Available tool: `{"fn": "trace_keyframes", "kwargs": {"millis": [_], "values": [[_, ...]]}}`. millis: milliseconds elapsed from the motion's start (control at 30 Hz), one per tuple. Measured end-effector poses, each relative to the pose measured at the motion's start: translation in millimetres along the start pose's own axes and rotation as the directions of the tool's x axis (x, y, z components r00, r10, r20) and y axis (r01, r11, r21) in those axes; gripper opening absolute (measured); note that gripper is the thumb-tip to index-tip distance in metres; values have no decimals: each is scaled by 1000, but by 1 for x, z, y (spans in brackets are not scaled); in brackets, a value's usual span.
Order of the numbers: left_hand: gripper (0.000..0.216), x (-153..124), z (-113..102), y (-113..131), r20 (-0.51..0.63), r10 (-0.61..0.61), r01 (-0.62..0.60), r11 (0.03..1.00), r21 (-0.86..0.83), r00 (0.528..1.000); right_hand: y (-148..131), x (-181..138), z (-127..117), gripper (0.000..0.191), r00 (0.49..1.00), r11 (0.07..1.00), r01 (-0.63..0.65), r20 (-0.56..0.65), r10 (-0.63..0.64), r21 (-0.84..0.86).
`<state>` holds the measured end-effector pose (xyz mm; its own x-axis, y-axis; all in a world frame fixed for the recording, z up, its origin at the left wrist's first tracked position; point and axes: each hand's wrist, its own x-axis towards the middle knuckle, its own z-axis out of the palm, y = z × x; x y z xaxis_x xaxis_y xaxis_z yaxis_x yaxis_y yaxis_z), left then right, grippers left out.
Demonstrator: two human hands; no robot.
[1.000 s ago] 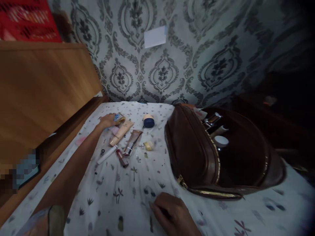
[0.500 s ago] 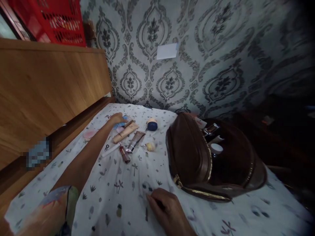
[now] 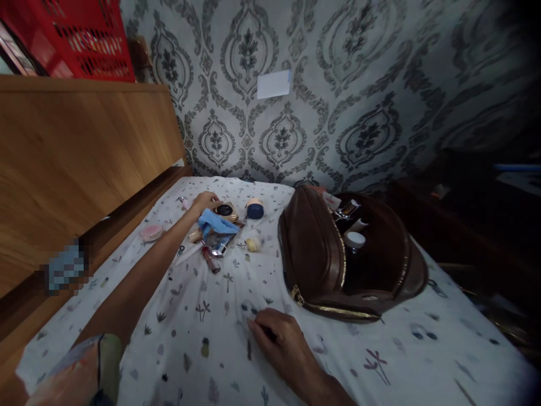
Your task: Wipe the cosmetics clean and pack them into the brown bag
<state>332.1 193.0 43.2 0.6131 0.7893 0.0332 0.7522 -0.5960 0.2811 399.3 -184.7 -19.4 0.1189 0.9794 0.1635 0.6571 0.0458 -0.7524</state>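
Note:
My left hand (image 3: 204, 201) reaches far out over the printed bedsheet (image 3: 220, 338) and is closed on a blue cloth (image 3: 216, 224) that drapes over several cosmetic tubes (image 3: 220, 245). A round dark compact (image 3: 225, 210) and a small blue jar (image 3: 255, 208) lie just right of that hand. My right hand (image 3: 281, 344) rests knuckles up on the sheet near me, fingers curled under; what they hold, if anything, is hidden. An open brown leather bag (image 3: 325, 254) with a gold zip stands to the right, with bottles and tubes inside.
A pink compact (image 3: 151, 232), a white pen-like stick (image 3: 188, 254), a red-capped tube (image 3: 210, 259) and a small yellow pot (image 3: 252, 244) lie on the sheet. A wooden headboard (image 3: 76, 163) rises at left with a red crate (image 3: 84, 39) on top. Patterned wallpaper stands behind.
My left hand has pulled a blue cloth out over the tubes, uncovering the round dark compact. My right hand has stayed put on the sheet. The view shifted slightly.

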Motion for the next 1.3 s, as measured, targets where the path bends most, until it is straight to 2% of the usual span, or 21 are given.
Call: {"fn": "trace_keyframes", "kwargs": {"millis": [133, 267, 367, 500, 633, 700, 767, 900, 1000, 1133, 1233, 1300], "values": [[51, 1, 19, -2, 1, -58, 58, 998, -22, 998, -1, 0, 0, 39, 1000, 1000, 9, 5, -9, -7], [43, 0, 27, 2, -7, -3, 3, 996, -86, 1000, -2, 0, -1, 38, 1000, 999, 23, 3, -23, -28], [36, -8, 25, 11, -63, 81, -89, 986, -142, 995, -2, 0, -2, 38, 999, 999, 35, 2, -35, -29], [37, -36, 20, 24, -123, 209, -230, 953, -197, 970, -1, 0, -2, 40, 998, 998, 52, -20, -52, -35], [35, -70, 15, 32, -110, 415, -430, 868, -250, 903, -1, -1, -1, 38, 998, 997, 65, -12, -65, -35], [36, -79, 15, 35, -74, 485, -486, 834, -261, 871, 0, -1, -1, 38, 997, 996, 74, -20, -75, -43], [37, -83, 16, 36, -59, 498, -496, 833, -247, 865, 1, -1, 0, 38, 996, 996, 79, -31, -81, -49], [40, -85, 19, 40, 14, 464, -452, 868, -204, 886, 1, -1, 0, 38, 997, 996, 75, -30, -77, -49], [43, -93, 21, 44, -31, 468, -469, 879, -87, 883, 0, -1, -1, 38, 997, 997, 72, -21, -73, -40], [51, -119, 24, 50, -158, 548, -538, 836, 104, 821, -1, -1, -1, 39, 998, 997, 66, -16, -66, -31], [46, -146, 32, 53, -169, 637, -631, 770, 94, 752, 0, -1, 0, 38, 998, 997, 66, -10, -67, -31], [37, -162, 40, 54, -158, 673, -675, 736, 48, 723, 0, 0, 0, 37, 997, 997, 72, -7, -72, -35]]}}
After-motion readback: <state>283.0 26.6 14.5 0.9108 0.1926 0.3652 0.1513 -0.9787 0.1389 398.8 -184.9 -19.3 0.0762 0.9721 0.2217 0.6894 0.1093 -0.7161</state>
